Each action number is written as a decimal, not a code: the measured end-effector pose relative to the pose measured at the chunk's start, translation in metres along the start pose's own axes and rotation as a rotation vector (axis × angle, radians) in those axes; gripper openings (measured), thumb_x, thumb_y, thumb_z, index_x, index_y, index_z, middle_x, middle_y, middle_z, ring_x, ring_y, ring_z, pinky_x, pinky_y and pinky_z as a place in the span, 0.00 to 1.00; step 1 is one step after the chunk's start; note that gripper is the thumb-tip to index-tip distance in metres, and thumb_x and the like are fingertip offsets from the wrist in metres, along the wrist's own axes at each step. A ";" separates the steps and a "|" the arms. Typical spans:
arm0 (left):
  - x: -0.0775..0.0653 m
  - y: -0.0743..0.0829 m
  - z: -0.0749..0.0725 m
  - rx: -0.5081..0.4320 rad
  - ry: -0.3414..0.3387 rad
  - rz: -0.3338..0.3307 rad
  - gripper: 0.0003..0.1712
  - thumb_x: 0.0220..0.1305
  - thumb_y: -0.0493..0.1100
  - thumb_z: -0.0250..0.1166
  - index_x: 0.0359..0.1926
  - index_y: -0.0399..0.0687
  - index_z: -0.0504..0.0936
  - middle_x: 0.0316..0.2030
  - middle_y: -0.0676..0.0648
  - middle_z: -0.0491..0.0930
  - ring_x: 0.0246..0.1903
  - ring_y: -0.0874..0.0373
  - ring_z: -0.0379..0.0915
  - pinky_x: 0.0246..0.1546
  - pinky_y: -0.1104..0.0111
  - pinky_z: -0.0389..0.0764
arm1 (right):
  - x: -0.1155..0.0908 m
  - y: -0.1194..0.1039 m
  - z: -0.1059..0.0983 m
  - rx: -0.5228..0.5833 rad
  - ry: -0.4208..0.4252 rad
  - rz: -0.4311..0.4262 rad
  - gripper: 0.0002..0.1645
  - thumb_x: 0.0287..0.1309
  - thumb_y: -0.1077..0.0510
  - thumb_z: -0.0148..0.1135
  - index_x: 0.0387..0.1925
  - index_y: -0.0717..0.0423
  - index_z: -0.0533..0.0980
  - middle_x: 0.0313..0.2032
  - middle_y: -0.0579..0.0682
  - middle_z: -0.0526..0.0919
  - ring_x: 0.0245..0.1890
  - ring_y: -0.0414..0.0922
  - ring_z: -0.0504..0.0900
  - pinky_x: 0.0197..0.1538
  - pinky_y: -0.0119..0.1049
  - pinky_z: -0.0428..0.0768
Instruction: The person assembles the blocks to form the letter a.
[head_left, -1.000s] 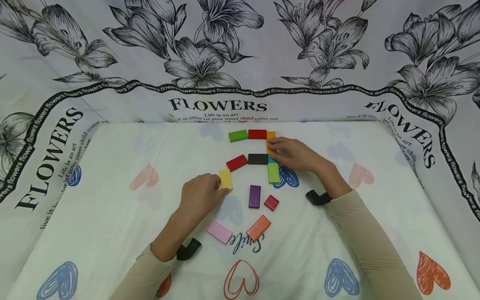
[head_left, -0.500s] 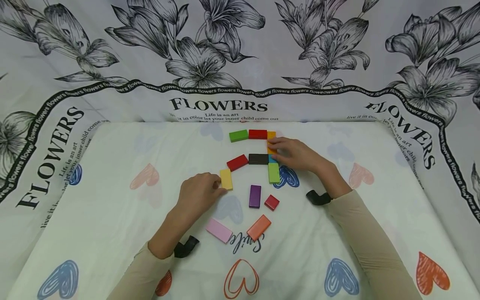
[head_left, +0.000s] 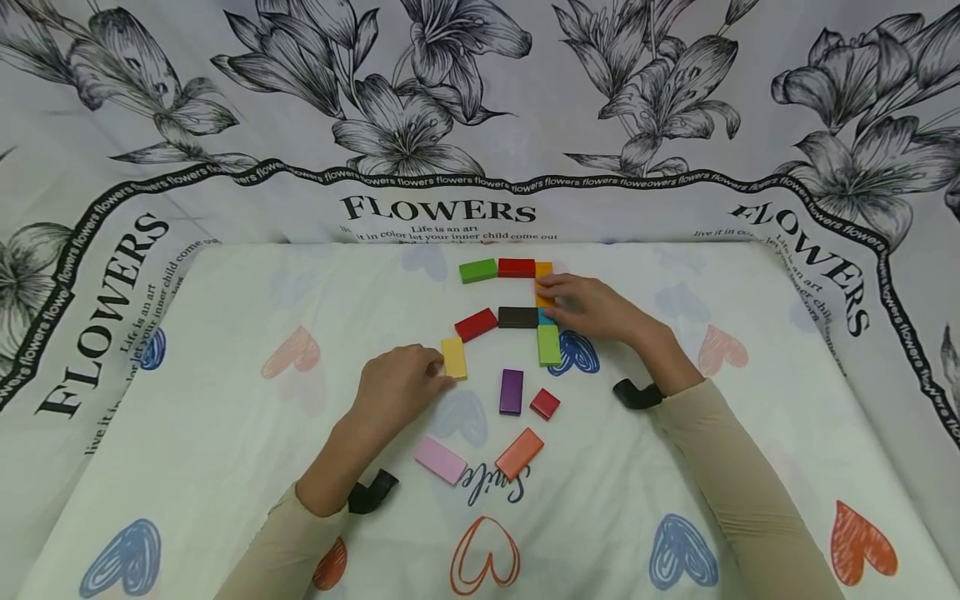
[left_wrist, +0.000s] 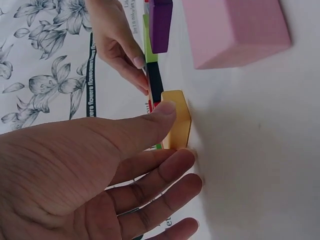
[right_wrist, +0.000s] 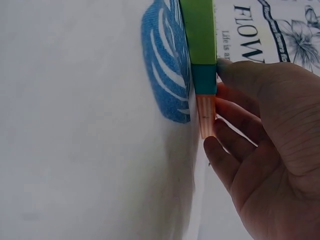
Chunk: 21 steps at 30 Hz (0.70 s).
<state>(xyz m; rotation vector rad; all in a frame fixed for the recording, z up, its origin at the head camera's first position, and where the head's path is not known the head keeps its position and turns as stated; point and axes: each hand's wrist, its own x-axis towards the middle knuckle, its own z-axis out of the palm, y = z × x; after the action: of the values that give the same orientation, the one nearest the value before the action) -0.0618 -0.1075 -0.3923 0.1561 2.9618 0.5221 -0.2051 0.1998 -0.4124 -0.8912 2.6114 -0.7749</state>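
Observation:
In the head view my left hand (head_left: 397,383) is at the left side of a yellow block (head_left: 454,358). The left wrist view has its thumb and index finger at two ends of that block, other fingers spread loosely. My right hand (head_left: 596,308) touches the right side of the row, its fingers at an orange block (head_left: 542,292) and its thumb by a small blue block (head_left: 546,317), both partly covered. A black block (head_left: 517,317) joins the blue one to a tilted red block (head_left: 476,325), which leads to the yellow one. A light green block (head_left: 549,345) lies below the blue.
A green block (head_left: 478,271) and a red block (head_left: 516,267) top the arrangement. Nearer lie a purple block (head_left: 512,392), a small red block (head_left: 544,403), a pink block (head_left: 440,460) and an orange-red block (head_left: 520,453). All rest on a white heart-printed cloth (head_left: 600,500).
The left thumb has drawn back slightly from the yellow block's near end. The right hand and the blocks keep their places.

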 end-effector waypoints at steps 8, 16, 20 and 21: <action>-0.005 -0.004 -0.001 -0.004 -0.016 0.012 0.17 0.63 0.52 0.77 0.45 0.44 0.90 0.30 0.47 0.85 0.28 0.56 0.74 0.28 0.67 0.76 | 0.000 -0.001 -0.001 -0.006 0.003 0.002 0.29 0.73 0.52 0.66 0.71 0.55 0.76 0.77 0.52 0.72 0.82 0.57 0.63 0.83 0.58 0.63; -0.019 -0.015 -0.003 -0.010 -0.002 0.058 0.24 0.67 0.52 0.75 0.58 0.44 0.88 0.50 0.43 0.90 0.52 0.47 0.86 0.51 0.52 0.89 | 0.001 0.001 -0.003 -0.004 0.003 0.001 0.29 0.74 0.51 0.65 0.71 0.55 0.76 0.77 0.51 0.71 0.82 0.57 0.62 0.83 0.58 0.62; -0.030 -0.022 0.000 -0.026 0.019 0.153 0.21 0.68 0.52 0.73 0.57 0.48 0.89 0.51 0.46 0.89 0.54 0.49 0.85 0.54 0.52 0.89 | 0.001 0.002 -0.001 0.003 0.003 -0.005 0.29 0.74 0.52 0.65 0.71 0.56 0.76 0.77 0.52 0.71 0.82 0.57 0.62 0.83 0.58 0.62; -0.033 -0.024 0.001 -0.028 0.025 0.173 0.21 0.68 0.52 0.73 0.57 0.48 0.89 0.51 0.47 0.89 0.55 0.49 0.85 0.54 0.52 0.89 | 0.001 0.002 0.000 0.005 0.004 -0.007 0.29 0.74 0.52 0.65 0.71 0.56 0.76 0.77 0.52 0.71 0.82 0.57 0.62 0.83 0.58 0.61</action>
<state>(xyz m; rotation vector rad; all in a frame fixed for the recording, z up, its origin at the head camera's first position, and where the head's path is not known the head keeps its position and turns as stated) -0.0311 -0.1333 -0.3975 0.4084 2.9798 0.5893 -0.2071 0.2005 -0.4135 -0.8985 2.6095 -0.7857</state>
